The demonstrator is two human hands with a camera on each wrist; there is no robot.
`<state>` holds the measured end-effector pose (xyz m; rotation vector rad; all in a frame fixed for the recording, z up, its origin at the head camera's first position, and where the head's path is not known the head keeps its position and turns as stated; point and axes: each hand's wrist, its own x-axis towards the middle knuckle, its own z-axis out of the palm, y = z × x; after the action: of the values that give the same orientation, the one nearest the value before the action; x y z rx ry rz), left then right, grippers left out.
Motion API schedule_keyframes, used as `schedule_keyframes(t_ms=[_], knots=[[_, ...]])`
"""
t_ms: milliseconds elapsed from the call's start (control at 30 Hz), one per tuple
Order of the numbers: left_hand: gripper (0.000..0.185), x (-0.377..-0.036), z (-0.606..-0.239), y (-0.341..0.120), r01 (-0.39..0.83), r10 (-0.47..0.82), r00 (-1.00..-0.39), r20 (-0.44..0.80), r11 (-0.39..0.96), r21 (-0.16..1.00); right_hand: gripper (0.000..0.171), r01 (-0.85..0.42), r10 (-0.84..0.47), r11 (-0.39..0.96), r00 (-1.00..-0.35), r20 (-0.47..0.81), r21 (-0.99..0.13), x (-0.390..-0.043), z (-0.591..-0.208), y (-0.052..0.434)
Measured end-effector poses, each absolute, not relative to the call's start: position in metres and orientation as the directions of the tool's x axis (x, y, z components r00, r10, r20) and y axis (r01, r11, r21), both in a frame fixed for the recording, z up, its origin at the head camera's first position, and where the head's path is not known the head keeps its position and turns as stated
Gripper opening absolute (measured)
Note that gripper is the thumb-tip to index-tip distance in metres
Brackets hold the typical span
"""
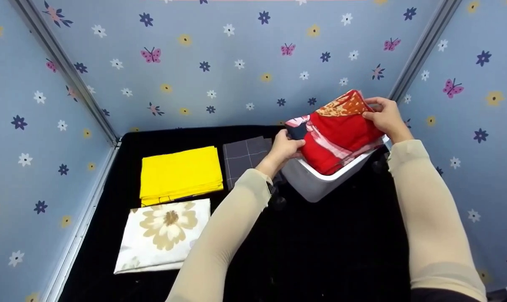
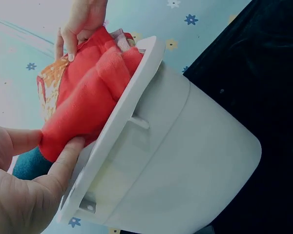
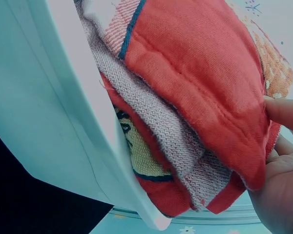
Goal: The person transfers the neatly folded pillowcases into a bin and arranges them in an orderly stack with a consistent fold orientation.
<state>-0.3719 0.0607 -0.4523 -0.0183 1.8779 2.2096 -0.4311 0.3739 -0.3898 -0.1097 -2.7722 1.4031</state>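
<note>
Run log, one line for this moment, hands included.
left hand: grips red cloth | right hand: grips red cloth | red cloth: at mouth of bin | left of bin: yellow cloth, gray cloth, flowered cloth

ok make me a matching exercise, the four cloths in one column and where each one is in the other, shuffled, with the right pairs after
Cloths:
1. yellow cloth
2. flower-print cloth
3. grey checked cloth
4. red patterned cloth

Places in the head view:
A. between the yellow cloth and the white-rimmed bin
B. just above the flower-print cloth
C. at the bin's mouth, held by the left hand and right hand
D. closest of the four to the picture's bottom edge

Right pairs: 1-B, 2-D, 3-A, 4-C
</note>
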Motion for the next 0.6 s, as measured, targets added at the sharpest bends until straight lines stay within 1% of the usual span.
schedule_keyframes(t_ms=[100,200,400,500,600], knots=[[0.059,-0.371,-0.452,0.063,-0.203,0.197,-0.964,-0.177,-0.122,0.971,0.047,0.049,0.072,0.594,-0.997,-0.008,-0.803,-0.432,-0.389,0.372],[0.058,-0.369,-0.451,0.065,-0.229,0.218,-0.956,-0.197,-0.130,0.965,0.048,0.053,0.067,0.594,-0.998,-0.016,-0.803,-0.432,-0.390,0.371],[0.066,-0.367,-0.451,0.064,-0.268,0.218,-0.949,-0.228,-0.178,0.947,0.049,0.053,0.060,0.609,-0.998,-0.020,-0.792,-0.431,-0.396,0.372],[0.067,-0.367,-0.450,0.061,-0.256,0.194,-0.956,-0.222,-0.173,0.951,0.050,0.062,0.053,0.620,-0.998,-0.037,-0.783,-0.431,-0.399,0.373],[0.065,-0.369,-0.447,0.057,-0.212,0.168,-0.969,-0.183,-0.174,0.962,0.054,0.061,0.020,0.635,-0.998,-0.062,-0.770,-0.432,-0.401,0.375]])
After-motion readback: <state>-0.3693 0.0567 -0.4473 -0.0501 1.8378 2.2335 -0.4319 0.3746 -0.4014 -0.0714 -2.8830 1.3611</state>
